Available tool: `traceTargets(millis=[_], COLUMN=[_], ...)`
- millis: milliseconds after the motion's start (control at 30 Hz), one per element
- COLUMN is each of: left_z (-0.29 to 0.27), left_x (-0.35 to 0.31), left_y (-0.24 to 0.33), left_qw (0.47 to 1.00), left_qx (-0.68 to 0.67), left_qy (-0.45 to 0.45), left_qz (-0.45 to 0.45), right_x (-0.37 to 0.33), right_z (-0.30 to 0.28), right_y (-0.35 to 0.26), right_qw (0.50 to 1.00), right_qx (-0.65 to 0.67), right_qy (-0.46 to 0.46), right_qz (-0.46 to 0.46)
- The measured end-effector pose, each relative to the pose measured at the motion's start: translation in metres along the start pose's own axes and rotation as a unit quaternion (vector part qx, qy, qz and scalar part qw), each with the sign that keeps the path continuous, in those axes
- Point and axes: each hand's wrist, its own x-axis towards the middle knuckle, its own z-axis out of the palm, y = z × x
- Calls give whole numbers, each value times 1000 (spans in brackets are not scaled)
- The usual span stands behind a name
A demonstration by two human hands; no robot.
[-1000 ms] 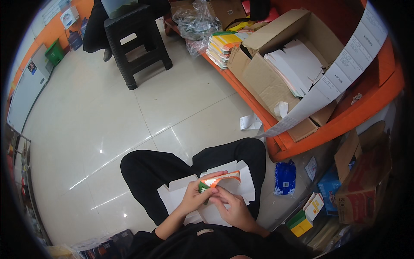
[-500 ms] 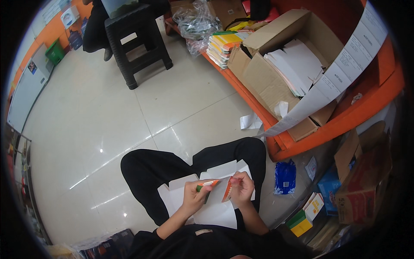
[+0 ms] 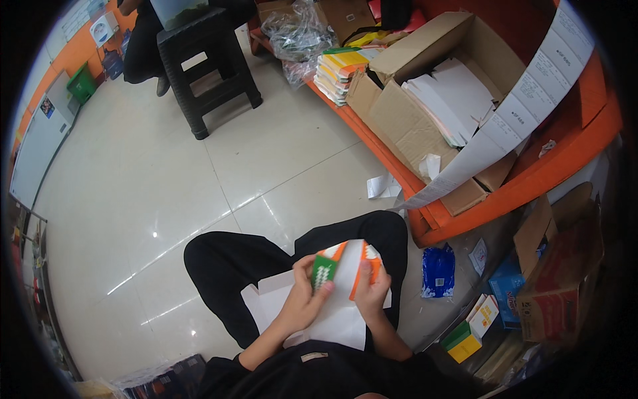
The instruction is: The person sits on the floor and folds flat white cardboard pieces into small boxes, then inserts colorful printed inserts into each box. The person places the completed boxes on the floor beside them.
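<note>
L hand (image 3: 304, 296) & R hand (image 3: 373, 282) are staying a little apart, each clamping an edge of a green, orange & white carton blank (image 3: 324, 271): L on the green/orange side, R on the orange side. The blank is being held up over the person's lap (image 3: 219, 269), its white face showing btwn the hands. White card (image 3: 264, 304) is lying across the lap beneath; can't tell if it's joined to the blank.

Upper R, an open cardboard box (image 3: 392, 126) is sitting on the orange desk (image 3: 435, 233), holding a pile of white sheets (image 3: 448, 96), some w/ coloured edges. Next to it, printed cartons (image 3: 342, 70) are standing stacked. Nearby, a clear plastic bag (image 3: 299, 36) is bulging, contents unclear. A long printed strip (image 3: 515, 120) is hanging past the box's R side.

On the black stool (image 3: 193, 50), a see-through tub (image 3: 171, 12) is holding sth green.

Lower R, a brown carton (image 3: 565, 292) is standing open, w/ sth small & blue showing at its mouth; a blue box (image 3: 507, 304) is resting beside it. A blue packet (image 3: 438, 272) is lying near.
</note>
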Motion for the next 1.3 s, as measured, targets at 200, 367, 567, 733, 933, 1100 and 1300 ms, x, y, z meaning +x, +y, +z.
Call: traceTargets(millis=[200,367,567,733,933,1100,1300], left_z=[-16,-14,-17,6,39,57,78], left_x=[-12,-6,8,4,-9,-8,-21], left_y=[-3,-3,10,14,20,25,33], left_qw=[967,993,964,965,975,961,971], left_qx=[61,65,220,197,146,145,66], left_qy=[-238,-99,-46,18,-38,-201,-209], left_qz=[-64,11,141,170,164,125,100], right_x=[25,16,-7,-29,-100,-117,-115], right_z=[-4,-23,-52,-47,-68,-92,-182], right_y=[-32,-20,8,-6,50,45,29], right_qw=[979,990,921,872,715,747,876], right_qx=[168,3,194,412,610,594,377], right_qy=[106,-139,-313,-207,-162,-70,206], right_qz=[47,2,128,165,303,292,217])
